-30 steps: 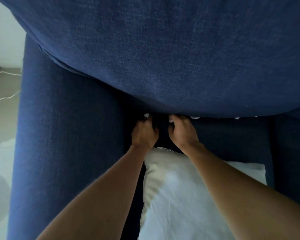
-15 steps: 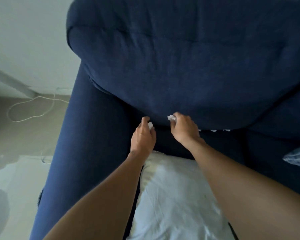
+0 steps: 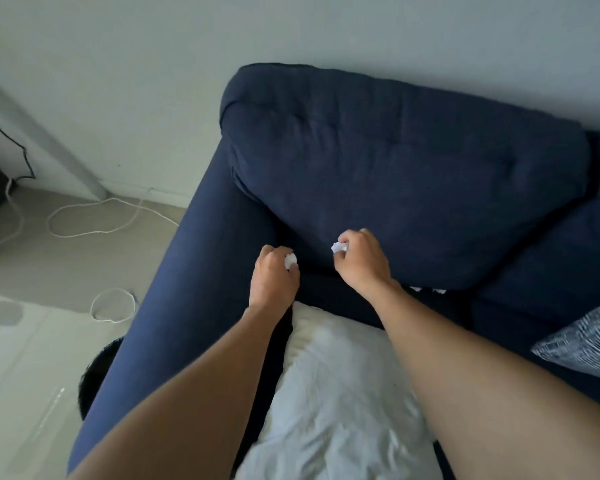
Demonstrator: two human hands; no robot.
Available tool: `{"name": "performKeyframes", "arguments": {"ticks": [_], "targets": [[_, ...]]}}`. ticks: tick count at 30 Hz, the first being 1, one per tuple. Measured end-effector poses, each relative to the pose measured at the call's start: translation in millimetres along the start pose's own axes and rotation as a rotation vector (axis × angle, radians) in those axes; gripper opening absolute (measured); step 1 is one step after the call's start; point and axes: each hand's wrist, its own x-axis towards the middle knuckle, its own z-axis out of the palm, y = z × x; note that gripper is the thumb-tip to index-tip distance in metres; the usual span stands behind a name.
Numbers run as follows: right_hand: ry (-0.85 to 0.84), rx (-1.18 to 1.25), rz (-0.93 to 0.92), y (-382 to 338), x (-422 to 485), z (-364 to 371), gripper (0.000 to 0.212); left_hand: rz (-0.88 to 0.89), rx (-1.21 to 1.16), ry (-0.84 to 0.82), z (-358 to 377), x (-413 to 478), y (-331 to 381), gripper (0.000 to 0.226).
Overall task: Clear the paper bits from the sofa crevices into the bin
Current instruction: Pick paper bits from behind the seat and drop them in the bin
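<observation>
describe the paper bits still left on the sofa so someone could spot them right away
Start at the blue sofa's big back cushion and follow its lower edge to the right, past the right hand. The paper bits peek out of the dark crevice under that edge. They are small and loose, unlike the crumpled wads held in each hand or the large white pillow nearer the camera.

Two crumpled white paper bits: left wad (image 3: 290, 260) pinched at 9 o'clock of right wad (image 3: 339, 247); more scraps (image 3: 430, 289) wedged in sofa crevice (image 3: 440, 292), 4 o'clock.
</observation>
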Motion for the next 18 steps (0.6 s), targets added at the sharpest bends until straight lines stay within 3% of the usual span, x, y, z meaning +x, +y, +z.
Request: {"name": "performKeyframes", "arguments": {"ticks": [3,8,12,18], "targets": [[-0.042,0.002,-0.038,-43,-8,25,0.031,-0.049,-0.077,0.053,-30,0,-29,0.033],[-0.126,0.015,-0.112,-131,-24,84,0.029,-0.185,-0.138,0.118,-91,0,-100,0.01],[-0.2,-0.005,-0.209,-202,-35,133,0.014,-0.31,-0.174,0.193,-152,-3,-163,0.012],[-0.333,-0.044,-0.39,-297,-57,209,0.015,-0.436,-0.165,0.289,-220,-24,-269,0.016]]}}
